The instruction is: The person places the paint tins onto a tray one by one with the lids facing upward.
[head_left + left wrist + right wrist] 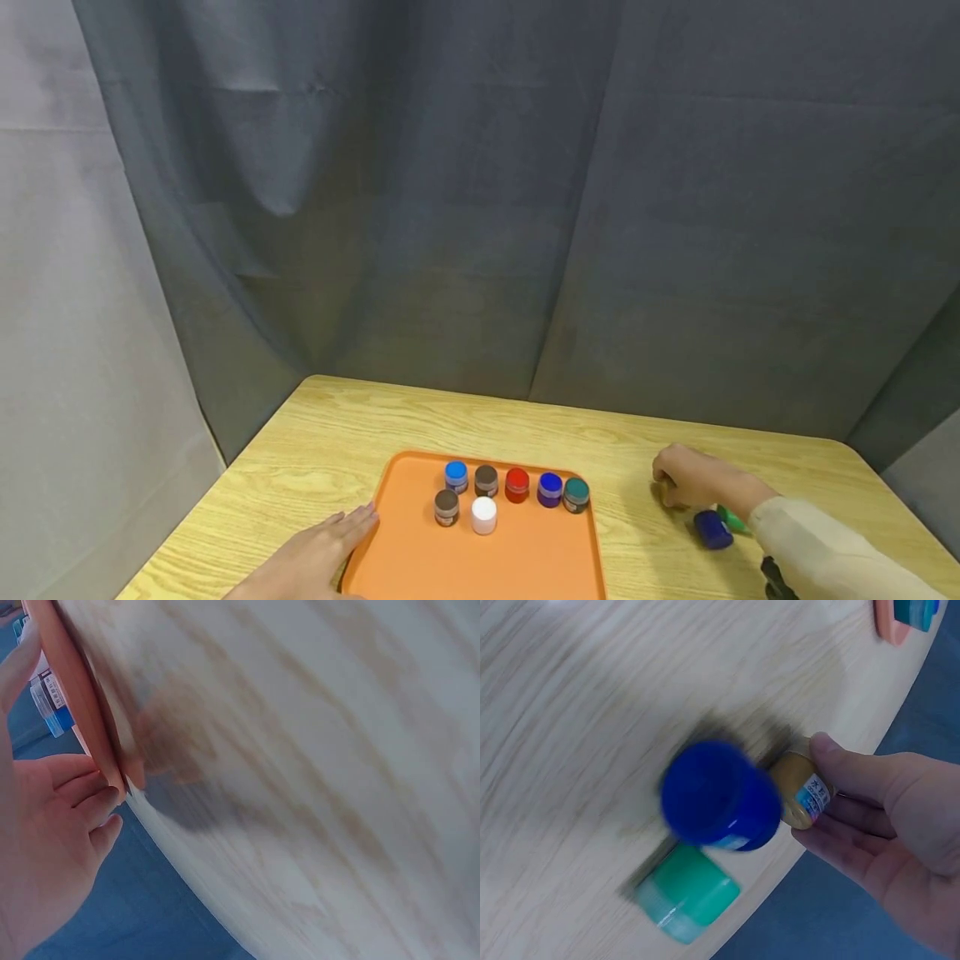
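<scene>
In the head view my left hand point(311, 554) rests at the left edge of an orange tray point(420, 567), its fingers touching the rim. The left wrist view shows these fingers point(75, 784) against the tray's side. My right hand point(693, 479) is at the table's right side. Between thumb and fingers it pinches a small gold paint jar point(802, 787) with a printed label, mostly hidden by the hand in the head view. Beside it are a dark blue paint jar point(720, 795) and a green paint jar point(686, 889), the latter partly hidden behind the right arm in the head view.
Several paint jars stand on the tray: light blue point(456, 477), red point(517, 485), dark blue point(550, 490), teal point(576, 495), white point(483, 516) and two dark brown ones. The wooden table point(352, 417) ends at a grey curtain point(450, 250).
</scene>
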{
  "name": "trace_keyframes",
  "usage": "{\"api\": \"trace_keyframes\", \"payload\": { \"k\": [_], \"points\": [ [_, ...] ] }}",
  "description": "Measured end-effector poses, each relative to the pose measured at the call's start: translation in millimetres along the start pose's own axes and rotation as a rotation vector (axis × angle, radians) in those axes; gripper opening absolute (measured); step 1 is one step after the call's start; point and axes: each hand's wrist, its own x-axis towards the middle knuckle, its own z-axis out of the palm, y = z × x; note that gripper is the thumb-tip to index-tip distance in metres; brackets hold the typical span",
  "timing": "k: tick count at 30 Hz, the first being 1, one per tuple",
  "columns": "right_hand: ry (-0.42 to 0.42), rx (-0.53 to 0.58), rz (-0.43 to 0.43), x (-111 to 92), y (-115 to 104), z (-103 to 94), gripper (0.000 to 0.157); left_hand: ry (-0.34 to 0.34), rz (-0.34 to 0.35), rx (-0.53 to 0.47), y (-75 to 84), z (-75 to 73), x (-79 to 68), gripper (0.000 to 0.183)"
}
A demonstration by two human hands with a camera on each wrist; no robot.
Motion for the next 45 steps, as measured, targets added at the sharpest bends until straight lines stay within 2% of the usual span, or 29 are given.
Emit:
{"api": "trace_keyframes", "payload": {
  "k": [3, 7, 8, 11, 17, 23, 31, 42, 45],
  "points": [
    [0.011, 0.011, -0.060, 3, -6, -1.0, 0.030, -0.018, -0.019, -0.021, 0.3, 0.3, -0.1, 0.093],
    [0.038, 0.019, -0.151, 8, -15, -3.9, 0.009, -0.013, -0.015, -0.016, -0.1, 0.9, -0.3, 0.094],
    [0.041, 0.022, -0.164, 10, -18, -5.0, 0.009, -0.009, -0.011, -0.014, -0.2, 0.9, -0.4, 0.093],
    [0.058, 0.038, -0.211, 14, -26, -8.3, 0.020, 0.003, -0.002, -0.006, -0.6, 1.0, -0.3, 0.093],
    [0.061, 0.120, -0.264, 20, -45, -13.4, 0.027, 0.022, 0.033, 0.013, -0.9, 1.5, -0.4, 0.091],
    [0.027, 0.246, -0.251, 23, -62, -15.4, 0.030, 0.030, 0.072, 0.029, -1.4, 0.7, -0.7, 0.089],
    [0.000, 0.428, -0.251, 33, -82, -6.1, 0.033, 0.020, 0.076, 0.050, -1.2, -2.0, 1.3, 0.095],
    [0.065, 0.627, -0.227, 47, -110, 23.7, 0.034, 0.006, 0.058, 0.081, 0.1, -3.0, 2.5, 0.097],
    [0.111, 0.659, -0.199, 51, -116, 33.9, 0.034, 0.013, 0.064, 0.094, 0.3, -2.5, 1.8, 0.097]
  ]
}}
